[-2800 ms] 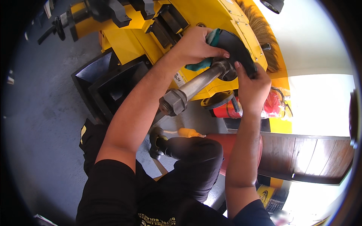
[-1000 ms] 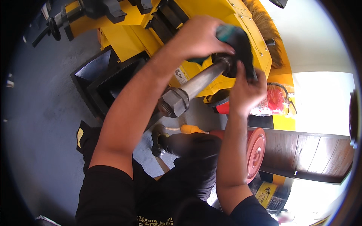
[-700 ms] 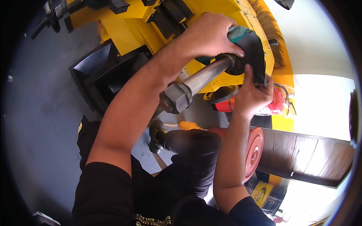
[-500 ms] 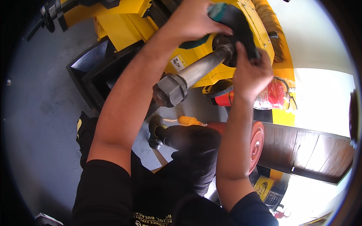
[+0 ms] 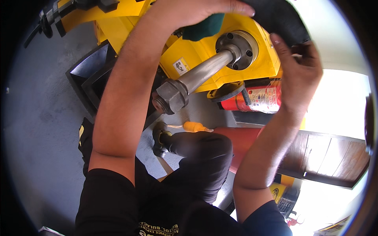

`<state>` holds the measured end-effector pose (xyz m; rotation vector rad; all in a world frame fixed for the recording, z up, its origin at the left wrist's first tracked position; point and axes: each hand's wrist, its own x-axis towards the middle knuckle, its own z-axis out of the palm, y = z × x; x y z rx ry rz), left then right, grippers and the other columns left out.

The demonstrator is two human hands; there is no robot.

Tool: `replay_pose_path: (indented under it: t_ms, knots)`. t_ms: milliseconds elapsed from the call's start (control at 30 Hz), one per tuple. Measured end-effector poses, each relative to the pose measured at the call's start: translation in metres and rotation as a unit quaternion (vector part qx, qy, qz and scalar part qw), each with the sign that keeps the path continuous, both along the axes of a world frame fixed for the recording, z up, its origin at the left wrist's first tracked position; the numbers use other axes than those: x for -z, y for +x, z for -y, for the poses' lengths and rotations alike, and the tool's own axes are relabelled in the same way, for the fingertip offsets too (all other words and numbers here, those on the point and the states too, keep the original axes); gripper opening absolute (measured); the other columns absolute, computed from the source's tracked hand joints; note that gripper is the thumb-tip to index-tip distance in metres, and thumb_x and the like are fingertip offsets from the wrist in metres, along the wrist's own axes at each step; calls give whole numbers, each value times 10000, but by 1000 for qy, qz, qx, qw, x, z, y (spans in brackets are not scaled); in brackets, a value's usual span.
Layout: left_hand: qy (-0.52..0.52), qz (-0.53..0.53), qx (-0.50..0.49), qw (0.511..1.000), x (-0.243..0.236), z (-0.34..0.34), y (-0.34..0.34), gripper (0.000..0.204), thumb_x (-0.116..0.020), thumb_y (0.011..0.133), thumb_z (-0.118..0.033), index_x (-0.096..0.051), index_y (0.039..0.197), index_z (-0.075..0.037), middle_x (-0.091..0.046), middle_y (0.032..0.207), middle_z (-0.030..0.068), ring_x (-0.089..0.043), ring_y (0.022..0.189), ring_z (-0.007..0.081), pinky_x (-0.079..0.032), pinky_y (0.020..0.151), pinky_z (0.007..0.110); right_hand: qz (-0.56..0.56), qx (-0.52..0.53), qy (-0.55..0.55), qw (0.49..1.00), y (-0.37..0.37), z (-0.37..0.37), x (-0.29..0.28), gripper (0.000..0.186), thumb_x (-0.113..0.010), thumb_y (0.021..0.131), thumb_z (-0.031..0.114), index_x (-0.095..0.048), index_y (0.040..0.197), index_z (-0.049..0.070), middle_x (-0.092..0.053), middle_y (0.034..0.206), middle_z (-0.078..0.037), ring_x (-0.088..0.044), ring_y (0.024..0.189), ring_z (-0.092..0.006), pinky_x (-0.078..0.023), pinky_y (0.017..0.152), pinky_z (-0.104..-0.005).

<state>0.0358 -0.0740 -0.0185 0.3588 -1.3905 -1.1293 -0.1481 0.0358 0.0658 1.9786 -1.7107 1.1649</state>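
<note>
Near the top edge, a black curved piece [image 5: 284, 23], shaped like a cap's brim, is stretched between my hands. My left hand [image 5: 204, 7] grips its left end, with the thumb along it; the other fingers are out of view. My right hand [image 5: 300, 72] pinches the right end between thumb and curled fingers. Dark green fabric [image 5: 204, 28] shows below my left hand; whether it joins the black piece I cannot tell. Under my hands, a steel shaft [image 5: 206, 71] with a large hex nut [image 5: 171, 97] sticks out from a bolted round flange [image 5: 238, 50].
The flange sits on a yellow machine [image 5: 260, 65]. Below it lies a red fire extinguisher [image 5: 260, 98]. A red drum [image 5: 242, 143], an orange plug-like connector [image 5: 195, 126] and a wooden panel [image 5: 327, 157] are lower right. Black trays [image 5: 88, 65] stand at the left.
Both hands have moved up and right with the black piece, away from the shaft's base. The flange, covered before, now shows. My right hand has moved further from the left.
</note>
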Motion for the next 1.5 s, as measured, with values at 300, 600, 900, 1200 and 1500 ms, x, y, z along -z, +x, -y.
replay_pose_path:
  t_ms: [300, 600, 900, 1200, 1500]
  knots:
    - [1, 44, 24, 999, 54, 11, -68, 465, -956, 666, -201, -744, 1028, 0, -774, 917, 80, -716, 787, 148, -567, 761, 295, 58, 53, 67, 995, -12, -16, 58, 234, -863, 820, 104, -735, 952, -41, -757, 848, -82, -644, 730, -95, -520, 697, -285]
    - [15, 41, 65, 997, 51, 3, -69, 373, -922, 715, -91, -748, 1034, -6, -776, 916, 69, -717, 845, 109, -572, 784, 281, 171, 47, 1, 984, -50, -93, 104, 284, -829, 855, 72, -680, 1093, 28, -672, 864, -43, -607, 716, -91, -479, 637, -232]
    - [-4, 86, 20, 996, 38, -10, -70, 315, -874, 780, -49, -746, 1064, 1, -781, 945, 76, -743, 857, 131, -598, 787, 287, 41, -201, 588, 783, -15, -98, 217, 350, -768, 861, 293, -705, 1143, 95, -732, 989, -142, -699, 961, -349, -540, 858, -465]
    - [36, 56, 95, 993, 46, 1, -64, 321, -892, 766, -66, -747, 1045, 0, -773, 933, 52, -704, 816, 101, -566, 760, 268, 54, -161, 526, 834, -11, -89, 219, 296, -786, 856, 233, -727, 1099, 75, -738, 962, -131, -714, 913, -311, -558, 814, -409]
    - [60, -19, 122, 991, 55, 3, -64, 295, -854, 811, -26, -736, 1077, 21, -770, 980, 63, -709, 849, 119, -567, 803, 279, 36, -2, -79, 996, -35, -43, 78, 265, -743, 852, -7, -685, 1107, 34, -701, 1130, -115, -673, 947, -241, -513, 762, -329]
